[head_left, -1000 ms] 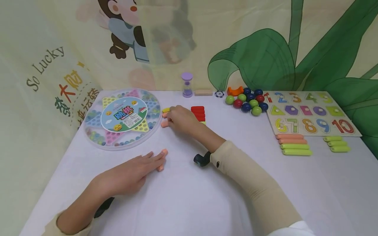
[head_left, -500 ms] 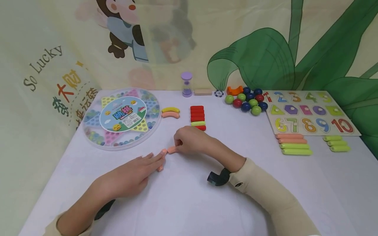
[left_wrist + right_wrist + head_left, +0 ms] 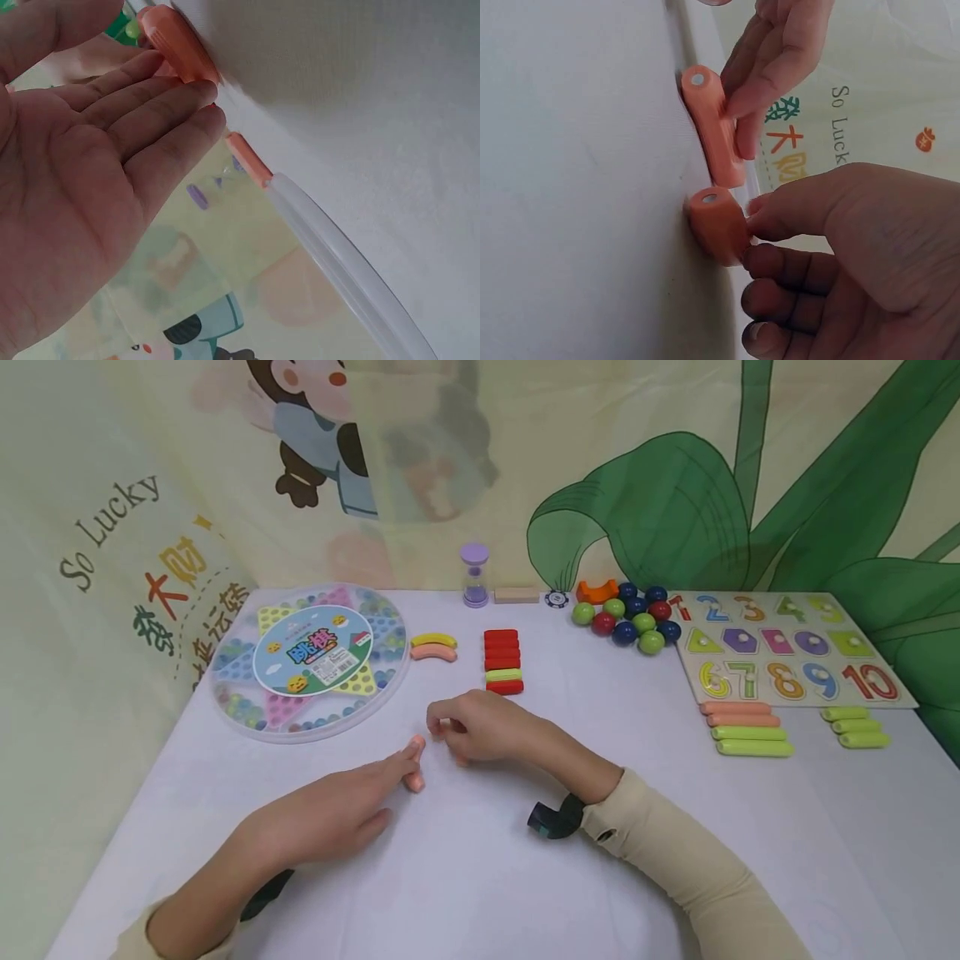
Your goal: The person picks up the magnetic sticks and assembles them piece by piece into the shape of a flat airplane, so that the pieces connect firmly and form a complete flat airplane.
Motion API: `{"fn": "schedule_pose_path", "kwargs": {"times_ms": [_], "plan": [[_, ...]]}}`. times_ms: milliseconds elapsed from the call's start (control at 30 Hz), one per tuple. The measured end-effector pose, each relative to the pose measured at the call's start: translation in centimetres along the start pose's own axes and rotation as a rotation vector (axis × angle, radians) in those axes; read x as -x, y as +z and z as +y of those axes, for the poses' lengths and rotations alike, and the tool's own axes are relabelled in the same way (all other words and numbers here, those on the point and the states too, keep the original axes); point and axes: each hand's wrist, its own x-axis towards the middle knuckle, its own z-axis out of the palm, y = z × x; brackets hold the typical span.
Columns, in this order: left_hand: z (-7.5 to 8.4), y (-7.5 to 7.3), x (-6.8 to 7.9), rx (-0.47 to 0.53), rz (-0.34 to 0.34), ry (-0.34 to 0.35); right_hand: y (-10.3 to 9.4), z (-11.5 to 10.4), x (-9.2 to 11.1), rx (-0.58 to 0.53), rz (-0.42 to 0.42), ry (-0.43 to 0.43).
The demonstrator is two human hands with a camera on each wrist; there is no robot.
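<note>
Your left hand (image 3: 322, 814) reaches in with its fingers straight, their tips resting against the first salmon piece (image 3: 718, 139), which lies lengthwise on the table (image 3: 465, 877) in the near middle; that light touch probably steadies it where it lies. Your right hand (image 3: 487, 727) has its fingers curled, thumb and index at the upper edge of the second salmon piece (image 3: 716, 229) in what looks like a pinch (blur hides the exact contact). Holding it by that edge seems to leave its end free to face its neighbour. The head view shows white cloth between the two pieces, so they lie near each other but apart. Each shows a pale dot (image 3: 697, 79) at one end, perhaps a magnet, which may be why you handle them by the sides.

Beyond your hands, the curved yellow piece (image 3: 433, 640) lies just beside the curved salmon piece (image 3: 433, 652), and farther right the red blocks (image 3: 502, 653) and a green ribbed block (image 3: 503, 675) form a tight column, apparently to stay within reach. On the far right, the salmon sticks (image 3: 744, 720) and long green sticks (image 3: 750, 733) lie parallel, with short green sticks (image 3: 855, 725) in their own group, presumably sorted by length.
</note>
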Motion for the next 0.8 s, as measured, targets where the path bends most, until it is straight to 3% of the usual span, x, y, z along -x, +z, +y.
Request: {"fn": "schedule_pose_path", "kwargs": {"times_ms": [133, 300, 533, 667, 800], "plan": [[-0.1, -0.2, 0.1, 0.018, -0.002, -0.002, -0.8, 0.4, 0.1, -0.013, -0.072, -0.048], [-0.1, -0.3, 0.2, 0.014, -0.003, 0.007, -1.5, 0.7, 0.3, 0.083, -0.112, -0.094], [-0.1, -0.2, 0.2, -0.008, 0.022, 0.046, -1.0, 0.8, 0.0, 0.216, 0.061, -0.171], [-0.1, -0.3, 0.1, -0.015, 0.043, 0.079, -0.8, 1.1, -0.2, 0.217, 0.140, -0.174], [0.0, -0.4, 0.1, -0.033, 0.052, 0.097, -0.6, 1.3, -0.5, 0.183, 0.169, -0.132]]}}
